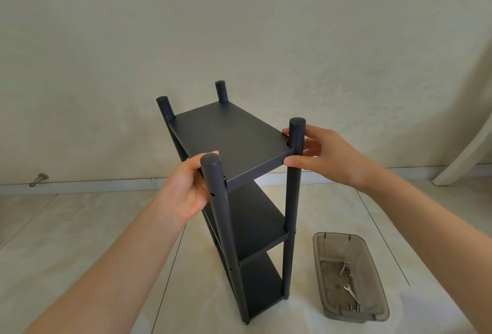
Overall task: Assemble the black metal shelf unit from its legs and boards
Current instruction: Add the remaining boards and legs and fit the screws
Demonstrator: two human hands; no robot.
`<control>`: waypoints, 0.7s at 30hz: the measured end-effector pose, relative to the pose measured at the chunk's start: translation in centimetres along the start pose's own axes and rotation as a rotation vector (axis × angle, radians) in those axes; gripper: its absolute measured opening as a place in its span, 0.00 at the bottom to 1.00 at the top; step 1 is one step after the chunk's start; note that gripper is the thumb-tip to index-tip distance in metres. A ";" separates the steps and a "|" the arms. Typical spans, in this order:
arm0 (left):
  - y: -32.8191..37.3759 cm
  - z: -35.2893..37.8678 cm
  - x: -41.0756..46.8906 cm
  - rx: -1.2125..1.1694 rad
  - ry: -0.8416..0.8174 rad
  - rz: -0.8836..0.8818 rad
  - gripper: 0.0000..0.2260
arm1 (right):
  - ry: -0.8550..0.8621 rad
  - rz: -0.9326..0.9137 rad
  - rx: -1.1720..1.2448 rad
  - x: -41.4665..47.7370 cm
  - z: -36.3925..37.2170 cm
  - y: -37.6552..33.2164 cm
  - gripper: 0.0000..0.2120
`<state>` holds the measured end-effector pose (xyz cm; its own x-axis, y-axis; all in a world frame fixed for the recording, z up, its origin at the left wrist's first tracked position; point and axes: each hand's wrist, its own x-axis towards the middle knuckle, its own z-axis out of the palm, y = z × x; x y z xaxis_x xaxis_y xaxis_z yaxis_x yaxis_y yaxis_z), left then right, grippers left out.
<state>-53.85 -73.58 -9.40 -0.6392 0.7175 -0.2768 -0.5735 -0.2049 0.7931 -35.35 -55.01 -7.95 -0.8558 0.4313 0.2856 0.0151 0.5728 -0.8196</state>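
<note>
Centre frame, the left grip wraps the near-left leg while the right grip pinches the corner of the top board, which probably needs levelling before bolting.

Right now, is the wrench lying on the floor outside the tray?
No, the wrench lies inside the translucent tray on the floor, right of the shelf unit.

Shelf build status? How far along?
Done: the shelf unit stands upright, four legs and three boards in place. In hand: left hand grips the near-left leg, right hand the near-right leg, at the top board. Left: likely fastening that board; an empty hole shows, and bolts and a wrench lie in the tray.
</note>
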 end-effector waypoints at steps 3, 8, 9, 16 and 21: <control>0.3 -0.3 0.1 0.046 -0.021 0.003 0.02 | -0.016 -0.013 -0.018 0.0 0.1 -0.3 0.17; 1.5 -1.2 -0.7 0.141 -0.063 -0.014 0.04 | -0.026 0.018 -0.076 -0.2 1.3 -0.8 0.20; 1.7 -1.4 -0.9 0.162 -0.033 -0.011 0.04 | -0.012 0.020 -0.095 -0.2 1.9 -1.0 0.20; 2.8 -2.9 -0.5 0.138 0.154 0.037 0.02 | 0.024 0.014 -0.148 -0.6 4.8 -2.6 0.19; 2.9 -3.0 -0.5 0.129 0.129 0.033 0.01 | -0.263 0.313 0.393 -0.4 2.4 -3.1 0.30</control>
<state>-56.73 -76.51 -8.59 -0.7216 0.6189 -0.3102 -0.4863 -0.1342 0.8634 -36.34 -58.66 -6.69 -0.9422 0.3218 -0.0933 0.1385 0.1207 -0.9830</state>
